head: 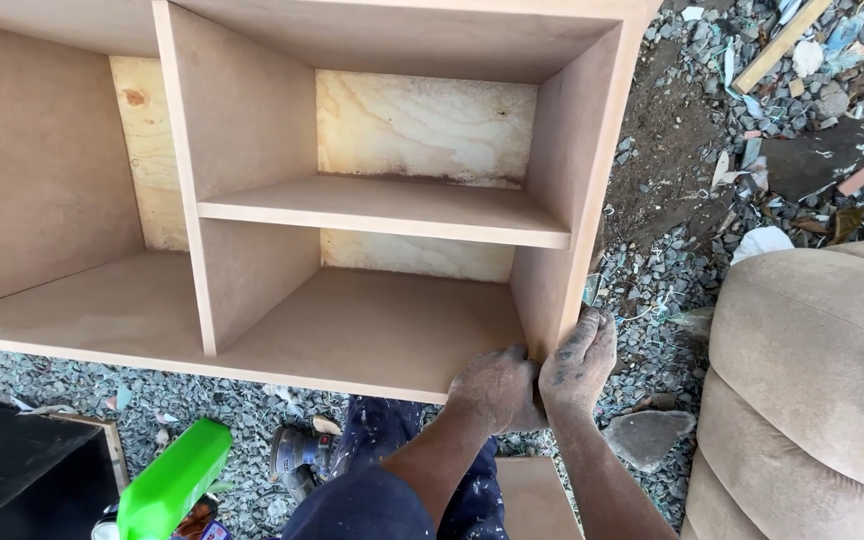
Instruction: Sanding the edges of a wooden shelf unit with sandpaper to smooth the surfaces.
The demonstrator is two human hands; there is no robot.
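Both hands press on the lower right corner of the wooden cabinet (pixel 372 330), which lies on the gravel (pixel 652 290). The left hand (pixel 494 388) is closed against its edge; the right hand (pixel 580 358) fingers (pixel 592 325) wrap the side panel

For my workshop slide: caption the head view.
Left hand and right hand press the lower corner of a tan fibreboard shelf cabinet over gravel.

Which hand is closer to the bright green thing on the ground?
The left hand. It presses the cabinet's bottom corner, on the side toward the green object lying down to the left. The right hand grips the corner's outer edge, farther away.
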